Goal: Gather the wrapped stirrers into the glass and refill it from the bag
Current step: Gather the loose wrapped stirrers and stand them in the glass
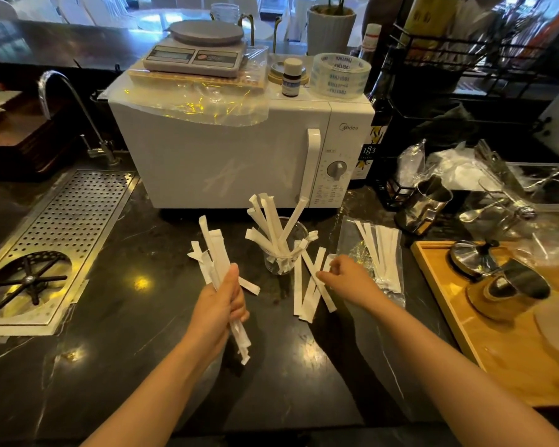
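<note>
From your head camera, you look down at a dark marble counter in front of a white microwave. A clear glass stands near the middle of the counter, just before the microwave, holding several paper-wrapped stirrers that lean outward in different directions. Your left hand is closed in a fist around a bundle of wrapped stirrers, held upright to the left of the glass. Your right hand pinches the top ends of a few loose stirrers lying on the counter just right of the glass. Further right, a clear plastic bag lies flat with more stirrers inside. A wooden tray borders the right side; a perforated metal drain grate lies at left. The counter nearest you is open.
</note>
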{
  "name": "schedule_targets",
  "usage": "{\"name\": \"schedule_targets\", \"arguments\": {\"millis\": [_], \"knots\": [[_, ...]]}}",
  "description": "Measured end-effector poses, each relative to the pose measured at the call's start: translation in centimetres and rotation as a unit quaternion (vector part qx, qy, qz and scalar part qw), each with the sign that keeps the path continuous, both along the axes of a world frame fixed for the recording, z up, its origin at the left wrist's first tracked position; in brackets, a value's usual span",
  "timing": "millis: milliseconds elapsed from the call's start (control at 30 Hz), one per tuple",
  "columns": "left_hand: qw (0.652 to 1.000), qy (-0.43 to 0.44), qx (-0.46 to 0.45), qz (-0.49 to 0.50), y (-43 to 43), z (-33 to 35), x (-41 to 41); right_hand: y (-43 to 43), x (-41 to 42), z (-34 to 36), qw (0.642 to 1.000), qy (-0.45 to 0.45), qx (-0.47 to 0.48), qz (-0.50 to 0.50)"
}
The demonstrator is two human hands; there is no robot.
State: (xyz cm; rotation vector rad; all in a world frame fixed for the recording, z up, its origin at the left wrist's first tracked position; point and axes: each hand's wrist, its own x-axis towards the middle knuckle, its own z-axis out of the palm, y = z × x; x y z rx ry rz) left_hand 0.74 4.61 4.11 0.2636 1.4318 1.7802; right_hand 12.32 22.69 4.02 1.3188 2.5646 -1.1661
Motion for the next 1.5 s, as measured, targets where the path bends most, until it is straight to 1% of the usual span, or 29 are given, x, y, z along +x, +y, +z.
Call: {"name": "schedule_targets", "arguments": {"millis": [100,267,333,500,667,900,1200,1333,1433,1500], "knots": [[1.000,-0.002,-0.022,-0.002,0.3,-0.4,0.3,0.7,-1.4,-2.2,1.000,-0.018,0.010,-0.018],[0.999,-0.008,-0.031,-0.021,0.3,-0.6,0.0,0.0,-3.6,-3.8,0.990,-0.127,0.039,-0.045],[0.999,-0.009,-0.031,-0.030,0.4,-0.6,-0.2,-0.2,-4.2,-4.0,0.987,-0.144,0.039,-0.055],[0.998,-0.012,-0.033,-0.053,0.6,-0.8,-0.4,0.0,-4.9,-4.8,0.985,-0.152,0.029,-0.073],[0.997,-0.016,-0.031,-0.074,1.4,-0.8,-0.3,-0.4,-4.9,-4.3,0.986,-0.152,0.014,-0.069],[0.994,-0.008,-0.028,-0.102,2.3,-0.9,0.2,-0.6,-4.6,-4.2,0.985,-0.165,0.035,-0.033],[0.993,0.004,-0.042,-0.113,2.9,-1.1,0.5,-1.1,-3.9,-3.4,0.973,-0.211,0.084,0.031],[0.992,0.013,-0.049,-0.115,3.3,-1.2,0.6,-0.6,-3.3,-2.9,0.974,-0.216,0.048,0.047],[0.992,0.016,-0.045,-0.119,3.7,-1.2,0.8,0.1,-2.8,-2.1,0.978,-0.207,-0.004,0.016],[0.992,0.015,-0.038,-0.117,4.0,-1.1,0.9,0.6,-2.2,-1.5,0.982,-0.182,-0.048,-0.019]]}}
